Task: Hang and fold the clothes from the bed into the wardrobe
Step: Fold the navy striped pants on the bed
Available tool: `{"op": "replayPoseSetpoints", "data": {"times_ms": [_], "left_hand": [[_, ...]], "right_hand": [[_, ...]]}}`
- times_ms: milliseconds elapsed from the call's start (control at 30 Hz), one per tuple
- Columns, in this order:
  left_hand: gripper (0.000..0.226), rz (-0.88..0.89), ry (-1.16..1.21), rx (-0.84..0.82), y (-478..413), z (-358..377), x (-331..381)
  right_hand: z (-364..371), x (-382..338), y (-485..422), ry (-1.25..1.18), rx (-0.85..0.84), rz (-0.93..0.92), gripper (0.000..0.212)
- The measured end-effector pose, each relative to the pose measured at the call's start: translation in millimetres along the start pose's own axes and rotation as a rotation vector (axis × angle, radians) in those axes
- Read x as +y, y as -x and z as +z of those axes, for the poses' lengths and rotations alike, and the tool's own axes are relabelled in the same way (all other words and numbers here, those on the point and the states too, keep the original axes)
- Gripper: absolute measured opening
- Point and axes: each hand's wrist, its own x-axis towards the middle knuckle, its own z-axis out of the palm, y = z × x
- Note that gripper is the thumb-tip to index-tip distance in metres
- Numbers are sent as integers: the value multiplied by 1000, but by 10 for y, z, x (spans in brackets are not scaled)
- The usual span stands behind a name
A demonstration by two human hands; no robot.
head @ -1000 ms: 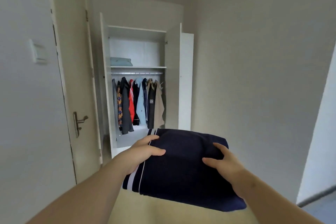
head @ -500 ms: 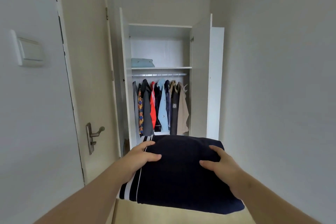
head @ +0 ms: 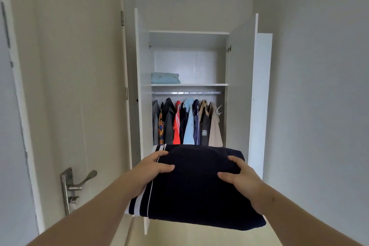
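Two hands hold the folded navy garment (head: 195, 185) level before the open wardrobe (head: 241, 86). The left hand (head: 157, 168) and right hand (head: 239, 175) each pinch a side edge, thumb on top. Its long axis points straight at the wardrobe. The shelf (head: 199, 84) lies ahead of and above the grip, and the stretch beside the light-blue folded stack (head: 165, 78) seems nearer the right hand.

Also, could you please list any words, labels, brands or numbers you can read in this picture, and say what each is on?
None can be read.
The small white badge on the dark hanging jacket: too small and blurred to read.
The folded navy garment, held by the left hand and right hand: white stripes only, no lettering visible.
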Motion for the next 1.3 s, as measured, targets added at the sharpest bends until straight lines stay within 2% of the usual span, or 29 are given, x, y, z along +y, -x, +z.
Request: {"op": "replayPoseSetpoints", "data": {"times_ms": [200,400,700,1033,1300], "left_hand": [[45,-9,-6,-20,-831,12,-5],[41,62,-12,-42,-2036,-47,147],[40,81,-10,-16,-3804,-701,326],[41,115,-43,27,-5401,-743,777],[41,197,-40,68,-6919,-444,1341]], "right_hand": [[-23,51,-803,21,2,10,56],[9,31,-1882,15,64,-14,55],[546,-149,-3704,-49,48,-20,56],[455,-308,-5469,-137,49,-80,60],[-12,-558,-7182,-169,74,-213,59]]}}
